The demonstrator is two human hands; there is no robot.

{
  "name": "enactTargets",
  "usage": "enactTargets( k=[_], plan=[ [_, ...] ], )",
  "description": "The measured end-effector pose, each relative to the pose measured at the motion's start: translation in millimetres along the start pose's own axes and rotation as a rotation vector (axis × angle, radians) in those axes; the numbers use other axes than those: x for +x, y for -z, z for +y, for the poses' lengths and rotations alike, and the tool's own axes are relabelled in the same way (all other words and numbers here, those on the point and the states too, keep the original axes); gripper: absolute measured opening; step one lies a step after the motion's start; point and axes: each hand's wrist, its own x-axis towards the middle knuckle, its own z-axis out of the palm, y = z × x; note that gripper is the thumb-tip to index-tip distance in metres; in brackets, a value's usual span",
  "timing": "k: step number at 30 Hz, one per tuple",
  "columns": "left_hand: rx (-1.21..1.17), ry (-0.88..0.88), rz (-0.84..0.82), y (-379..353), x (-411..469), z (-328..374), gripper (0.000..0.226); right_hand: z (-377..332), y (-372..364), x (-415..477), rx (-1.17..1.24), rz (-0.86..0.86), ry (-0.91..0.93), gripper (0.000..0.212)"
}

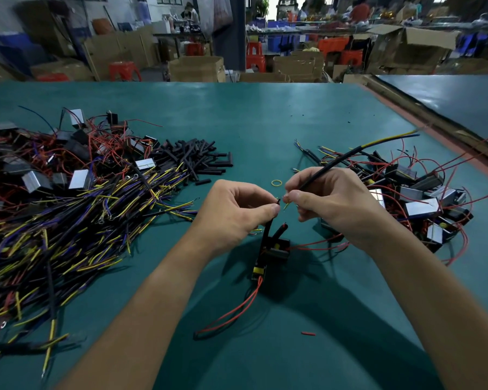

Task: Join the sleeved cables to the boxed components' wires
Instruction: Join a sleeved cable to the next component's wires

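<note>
Sprawling over the 9 o'clock side of the green table (265,114) is a huge tangle of sleeved cables (68,220), yellow and purple ends everywhere, with boxed parts mixed in toward 10 o'clock. Just right of it, around 11 o'clock from the hands, there's a heap of black tubing pieces (197,159). Mid-frame, the left hand (234,212) pinches the tip of a black-sleeved wire (268,229) between thumb and forefinger; that wire comes up from the boxed component (273,251) at 6 o'clock below the hands, red leads looping off toward 7. A yellow rubber band (276,182) lies at 12 o'clock. The right hand (330,204) grips the yellow end of one sleeved cable (335,161), which runs off toward 1 o'clock. Both tips nearly meet. At 3 o'clock sits a second pile of boxed components (423,204) with red wires.
</note>
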Motion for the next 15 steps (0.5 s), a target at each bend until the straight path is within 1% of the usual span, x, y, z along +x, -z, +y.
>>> enactTargets(
  k=[7, 11, 15],
  plan=[
    [-0.056, 0.019, 0.014, -0.8, 0.1, -0.2, 0.013, 1.2, 2.1, 0.7, 0.016, -0.041, 0.022, 0.014],
    [-0.046, -0.036, 0.010, -2.4, -0.5, -0.7, 0.017, 2.4, 3.2, 0.3, 0.006, -0.056, 0.020, 0.012],
    [-0.060, -0.064, 0.030, -1.0, 0.5, -1.9, 0.014, 3.0, 1.2, 1.1, 0.007, -0.054, 0.028, 0.012]
  ],
)
